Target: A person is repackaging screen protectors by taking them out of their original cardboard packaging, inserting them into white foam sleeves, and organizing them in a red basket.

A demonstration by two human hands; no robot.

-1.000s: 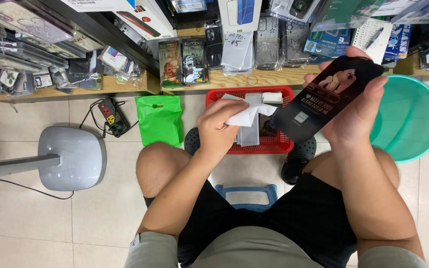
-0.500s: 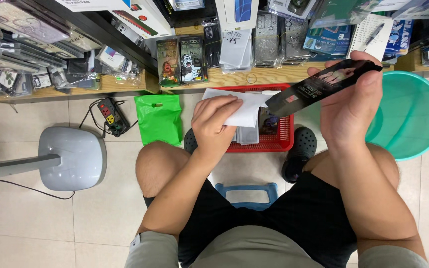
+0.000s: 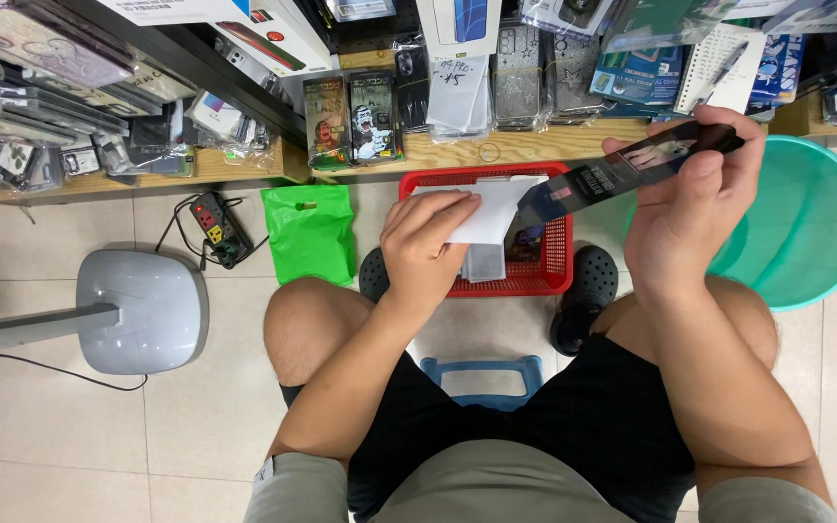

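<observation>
My right hand [image 3: 692,208] grips a flat black package [image 3: 622,172] with a picture on its face, tilted almost edge-on and raised above the red basket. My left hand [image 3: 428,252] pinches a white sheet-like packet [image 3: 491,208] just over the red plastic basket [image 3: 535,281]. The basket sits on the floor between my knees and holds several white and clear packets. My black clogs [image 3: 588,291] flank the basket.
A teal plastic tub [image 3: 806,232] stands at the right. A green plastic bag [image 3: 312,232] and a power strip [image 3: 213,225] lie on the floor at the left, beside a grey fan base [image 3: 142,310]. Low wooden shelves [image 3: 438,150] hold many packaged phone accessories. A blue stool [image 3: 481,373] is under me.
My right hand has tipped the black package from facing me to nearly edge-on and moved it slightly right. My left hand has drawn the white packet up and flattened it over the basket.
</observation>
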